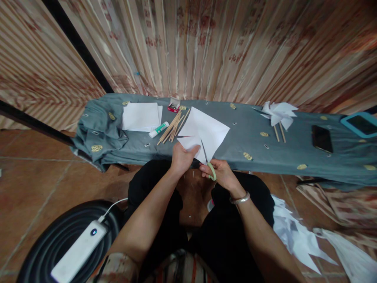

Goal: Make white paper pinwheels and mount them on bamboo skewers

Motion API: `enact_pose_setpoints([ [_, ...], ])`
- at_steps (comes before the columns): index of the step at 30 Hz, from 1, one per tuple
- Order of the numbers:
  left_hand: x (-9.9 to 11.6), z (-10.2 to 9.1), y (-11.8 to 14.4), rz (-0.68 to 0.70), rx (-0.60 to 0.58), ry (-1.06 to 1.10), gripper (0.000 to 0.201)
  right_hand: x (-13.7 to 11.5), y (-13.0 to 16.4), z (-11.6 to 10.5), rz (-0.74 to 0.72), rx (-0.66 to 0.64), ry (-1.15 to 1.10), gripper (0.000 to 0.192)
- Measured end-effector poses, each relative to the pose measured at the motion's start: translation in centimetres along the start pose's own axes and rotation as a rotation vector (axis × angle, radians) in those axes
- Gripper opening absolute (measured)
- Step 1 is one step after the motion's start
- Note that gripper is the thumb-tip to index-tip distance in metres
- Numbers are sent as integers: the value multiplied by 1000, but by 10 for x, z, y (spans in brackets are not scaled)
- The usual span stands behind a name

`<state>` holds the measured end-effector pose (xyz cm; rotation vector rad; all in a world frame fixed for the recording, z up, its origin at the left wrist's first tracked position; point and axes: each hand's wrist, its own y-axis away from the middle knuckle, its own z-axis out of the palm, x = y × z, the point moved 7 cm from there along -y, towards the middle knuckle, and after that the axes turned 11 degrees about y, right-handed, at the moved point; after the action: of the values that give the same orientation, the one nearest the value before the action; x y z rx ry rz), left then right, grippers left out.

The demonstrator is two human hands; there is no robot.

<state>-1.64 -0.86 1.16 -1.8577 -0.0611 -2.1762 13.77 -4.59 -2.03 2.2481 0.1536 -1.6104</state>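
Note:
A square sheet of white paper (207, 127) lies at the front edge of the cloth-covered bench, with a slit cut in from its left side. My left hand (183, 157) grips its near corner, thumb on top. In my right hand (220, 171) are scissors with pale green handles (212, 171). Their blade lies over the paper, pointing away from me. Left of the sheet are several wooden sticks (173, 127), a glue stick (159, 129), a small red box (173, 107) of metal bits and a stack of white paper (140, 116).
Paper pinwheels (279, 113) on sticks, a black phone (322, 138) and a blue-framed device (361, 125) lie to the right. On the floor are more paper pinwheels (294, 232). A white power bank (79, 251) with a cable rests on a black round seat (38, 251). A curtain (191, 47) hangs behind.

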Motion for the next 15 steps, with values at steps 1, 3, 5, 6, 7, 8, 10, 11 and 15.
enact_pose_setpoints([
  [1, 0, 0, 0, -6, 7, 12, 25, -1, 0, 1, 4, -14, -5, 44],
  [3, -1, -3, -2, -28, 42, 39, 24, -3, 2, 4, 11, -54, 1, 45],
  [5, -1, -8, -5, -32, 87, 75, 24, -4, 4, 5, 14, -100, 34, 45],
  [6, -1, -11, -6, -22, 106, 99, 24, -3, 5, 4, 16, -121, 53, 45],
  [7, 0, -14, -8, -9, 119, 123, 25, -2, 7, 2, 16, -138, 65, 45],
  [8, 2, -17, -10, 1, 129, 142, 27, 0, 9, -1, 17, -153, 72, 44],
  [10, 3, -25, -14, 0, 153, 161, 29, 4, 14, -9, 20, -172, 69, 44],
  [11, 4, -29, -15, -7, 167, 164, 30, 5, 16, -13, 23, -175, 67, 44],
  [15, 3, -40, -17, -48, 163, 139, 31, 12, 19, -41, 60, -37, 31, 48],
])
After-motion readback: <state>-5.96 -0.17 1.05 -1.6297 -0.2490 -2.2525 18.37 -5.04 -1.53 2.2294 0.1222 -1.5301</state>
